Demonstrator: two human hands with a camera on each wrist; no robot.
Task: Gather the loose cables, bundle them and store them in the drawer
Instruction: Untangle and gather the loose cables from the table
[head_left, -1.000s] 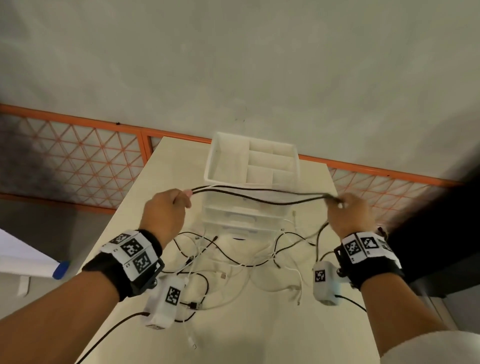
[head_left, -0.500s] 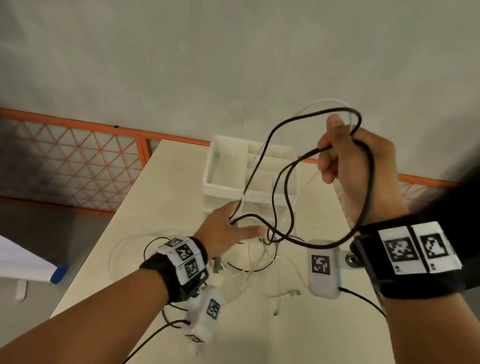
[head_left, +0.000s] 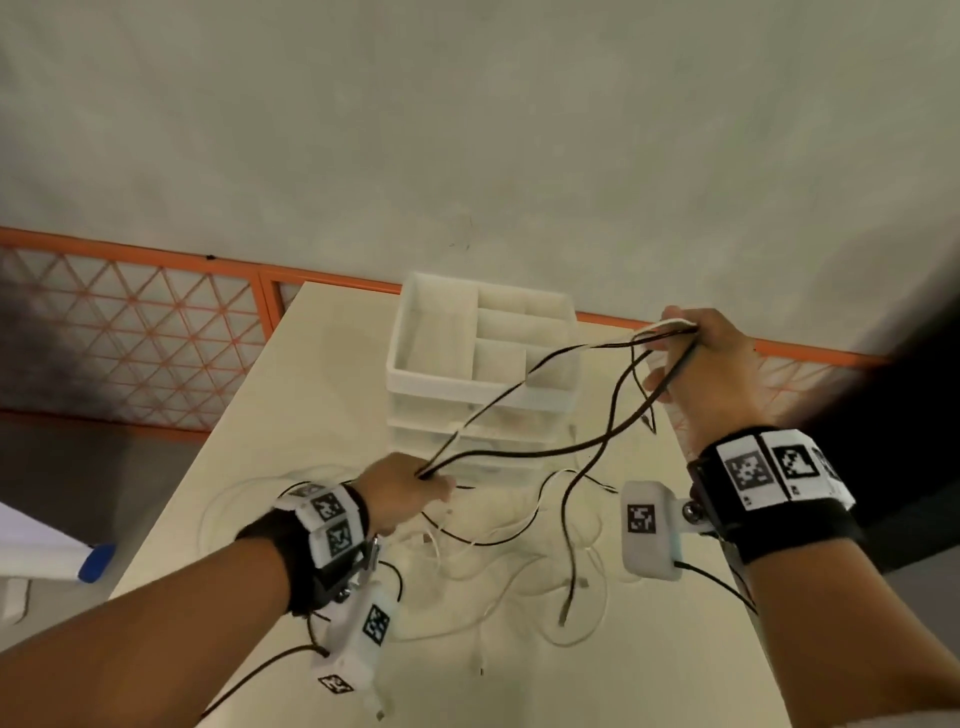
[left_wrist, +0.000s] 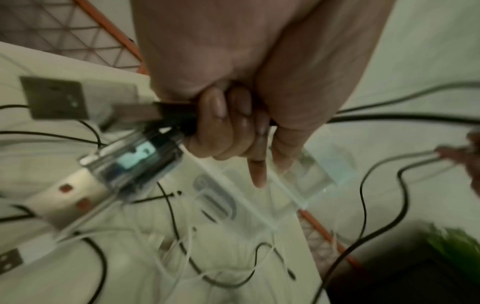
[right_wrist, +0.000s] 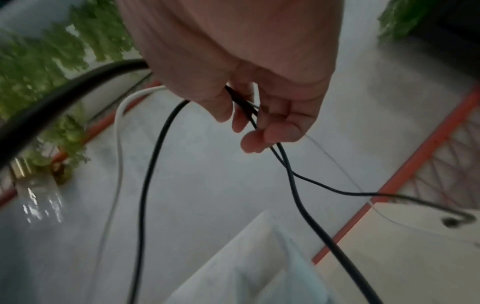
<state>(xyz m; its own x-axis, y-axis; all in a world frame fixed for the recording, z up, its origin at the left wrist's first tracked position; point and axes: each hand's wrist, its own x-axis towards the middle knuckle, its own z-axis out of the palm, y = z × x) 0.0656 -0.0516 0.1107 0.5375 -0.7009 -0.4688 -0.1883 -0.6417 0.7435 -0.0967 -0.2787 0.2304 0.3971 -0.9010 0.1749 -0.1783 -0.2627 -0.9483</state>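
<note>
Several loose white and black cables (head_left: 488, 551) sprawl on the table (head_left: 291, 415) at six o'clock from the white drawer unit (head_left: 483, 395), between my wrists. Its open top tray (head_left: 415, 332) stands right behind the strands I hold. An orange lattice railing (head_left: 130, 332) runs past the table's far edge at nine o'clock. Green foliage (right_wrist: 39, 57) blurs in the right wrist view. Which plug belongs to which cable is hard to make out; motion smears them. My left hand (head_left: 400, 493) is curled tight round black cable (head_left: 524, 452) ends low over the table. My right hand (head_left: 711, 369), raised at two o'clock, pinches the looped black and white strands. The cable's long axis runs from eight to two o'clock.
</note>
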